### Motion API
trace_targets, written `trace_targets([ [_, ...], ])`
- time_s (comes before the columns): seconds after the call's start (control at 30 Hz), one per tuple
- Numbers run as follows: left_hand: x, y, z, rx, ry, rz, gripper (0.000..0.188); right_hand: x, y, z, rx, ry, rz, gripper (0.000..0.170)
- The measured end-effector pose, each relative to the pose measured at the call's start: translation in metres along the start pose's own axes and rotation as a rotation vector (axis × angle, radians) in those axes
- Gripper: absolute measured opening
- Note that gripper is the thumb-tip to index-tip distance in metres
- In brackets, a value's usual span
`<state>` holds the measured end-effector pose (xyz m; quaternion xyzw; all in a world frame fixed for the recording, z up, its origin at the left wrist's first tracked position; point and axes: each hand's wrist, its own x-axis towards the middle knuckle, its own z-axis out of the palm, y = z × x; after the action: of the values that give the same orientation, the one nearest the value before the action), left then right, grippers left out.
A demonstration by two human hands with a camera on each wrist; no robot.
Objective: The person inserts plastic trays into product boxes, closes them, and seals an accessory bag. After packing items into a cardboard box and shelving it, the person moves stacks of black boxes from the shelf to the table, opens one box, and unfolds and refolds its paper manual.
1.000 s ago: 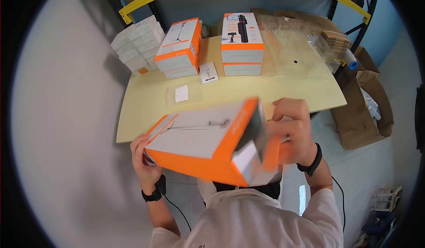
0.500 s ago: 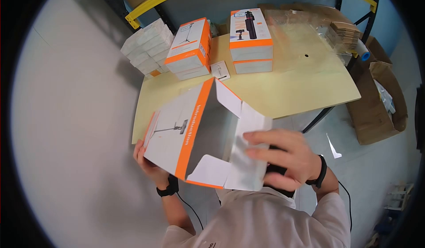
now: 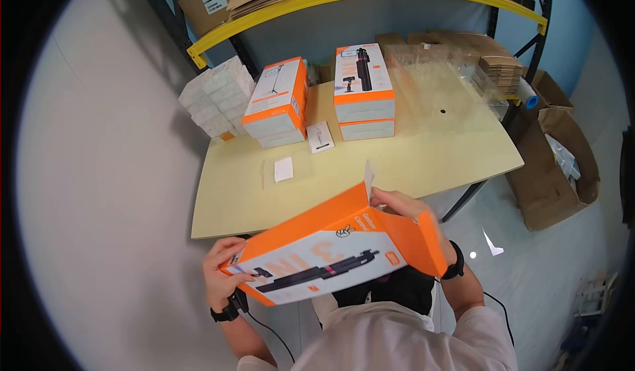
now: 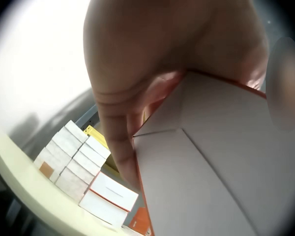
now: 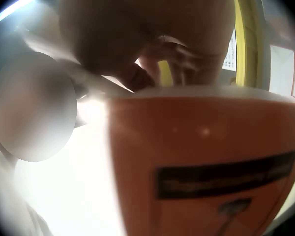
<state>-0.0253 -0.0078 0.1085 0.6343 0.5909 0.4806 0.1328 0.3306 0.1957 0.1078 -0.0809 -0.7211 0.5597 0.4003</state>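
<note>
Just below the frame's middle, the left hand (image 3: 220, 272) grips the box (image 3: 311, 273); the right hand's grip, by the flap (image 3: 431, 246), I cannot tell.

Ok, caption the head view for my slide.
Left hand grips an orange-and-white box; right hand at its open end.

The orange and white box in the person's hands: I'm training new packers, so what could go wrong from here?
The tilted box is held partly past the near edge of the table; if the left hand slips, it could fall to the floor.
The open orange flap beside the right hand might crease if pushed.
Set down straight ahead, the box could cover the small white slip.
</note>
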Motion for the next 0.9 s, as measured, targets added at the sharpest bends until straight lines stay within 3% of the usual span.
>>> trace_targets([
  [0.03, 0.0, -0.001, 0.005, -0.076, -0.02, -0.069, 0.066, 0.004, 0.0, 0.0, -0.343, -0.005, -0.056, 0.054],
  [0.1, -0.004, -0.009, 0.011, -0.156, -0.04, -0.137, 0.058, 0.009, -0.006, 0.006, -0.474, 0.062, -0.106, 0.053],
  [0.17, -0.007, -0.02, 0.015, -0.251, -0.092, -0.203, 0.057, 0.018, -0.012, 0.006, -0.846, 0.133, -0.338, 0.044],
  [0.23, -0.01, -0.026, 0.019, -0.267, -0.123, -0.221, 0.053, 0.024, -0.001, 0.003, -0.476, -0.027, -0.315, 0.036],
  [0.27, -0.012, -0.029, 0.021, -0.295, -0.139, -0.237, 0.053, 0.023, -0.001, 0.0, -0.574, -0.084, -0.432, 0.035],
  [0.3, -0.012, -0.031, 0.022, -0.32, -0.155, -0.252, 0.053, 0.017, -0.001, -0.002, -0.215, -0.148, -0.195, 0.033],
  [0.4, -0.014, -0.031, 0.029, -0.387, -0.153, -0.329, 0.044, 0.017, -0.005, -0.009, -0.202, -0.234, -0.091, 0.035],
  [0.5, -0.018, -0.03, 0.031, -0.404, -0.122, -0.42, 0.034, 0.016, 0.008, -0.003, -0.315, -0.083, -0.057, 0.034],
  [0.57, -0.023, -0.039, 0.033, -0.503, -0.05, -0.548, 0.032, 0.006, 0.012, 0.007, -0.033, 0.267, 0.087, 0.035],
  [0.6, -0.025, -0.042, 0.033, -0.485, -0.057, -0.523, 0.031, 0.0, 0.014, 0.004, -0.038, 0.268, 0.091, 0.035],
  [0.67, -0.027, -0.045, 0.034, -0.506, -0.025, -0.542, 0.028, -0.015, 0.017, -0.01, -0.155, 0.006, -0.026, 0.032],
  [0.7, -0.032, -0.046, 0.032, -0.52, 0.009, -0.563, 0.026, -0.013, 0.009, -0.015, -0.152, 0.012, -0.015, 0.032],
  [0.77, -0.038, -0.061, 0.032, -0.556, 0.124, -0.625, 0.028, -0.006, -0.017, -0.027, -0.019, -0.35, 0.041, 0.03],
  [0.8, -0.034, -0.057, 0.036, -0.6, 0.165, -0.652, 0.029, 0.002, -0.032, -0.009, -0.074, -0.202, -0.039, 0.028],
  [0.9, -0.042, -0.074, 0.039, -0.738, 0.158, -0.705, 0.031, 0.011, -0.041, -0.002, 0.06, -0.248, -0.004, 0.03],
])
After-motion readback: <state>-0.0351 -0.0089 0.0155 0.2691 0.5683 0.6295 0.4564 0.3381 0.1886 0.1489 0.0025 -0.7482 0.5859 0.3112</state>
